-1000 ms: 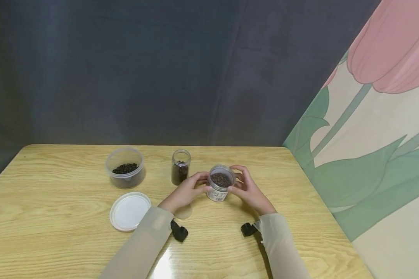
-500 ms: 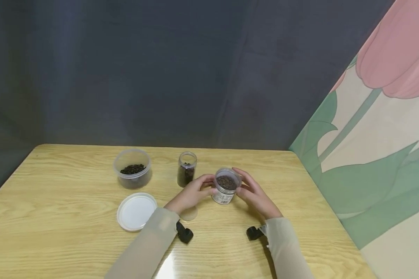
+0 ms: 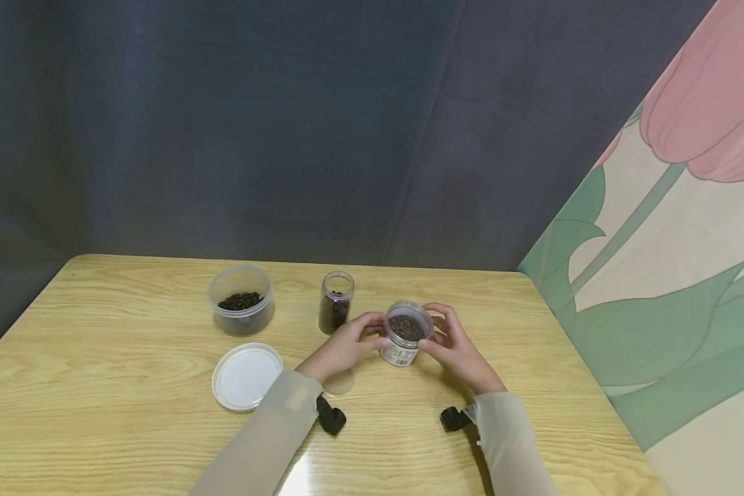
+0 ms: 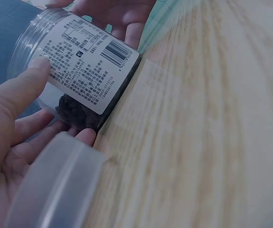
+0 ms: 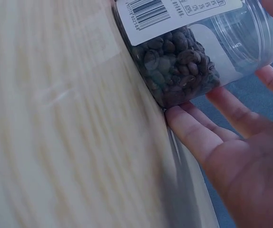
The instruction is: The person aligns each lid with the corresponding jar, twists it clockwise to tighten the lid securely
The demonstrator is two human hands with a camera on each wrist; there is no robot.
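Observation:
A clear plastic jar (image 3: 399, 353) with a white printed label and barcode stands on the table, partly filled with brown coffee beans (image 5: 179, 61). Its top is open. My left hand (image 3: 345, 346) holds it from the left, thumb on the label side and fingers curling behind and low around the wall. From the right, my right hand (image 3: 455, 348) grips the same jar, its thumb near the rim at the front. In the right wrist view, fingertips (image 5: 181, 118) of this hand reach the jar's base. Between them the two hands encircle the jar.
Behind my left hand stands a narrow clear jar (image 3: 335, 306) with dark beans. Farther left are a round plastic tub (image 3: 243, 320) of dark beans and a white lid (image 3: 246, 377). A translucent round lid (image 3: 339, 382) lies by my left wrist. A dark curtain (image 3: 285, 138) hangs behind the table.
The head view has swung slightly, so everything appears farther right. Both hands stay around the jar, which has hardly moved relative to the table.

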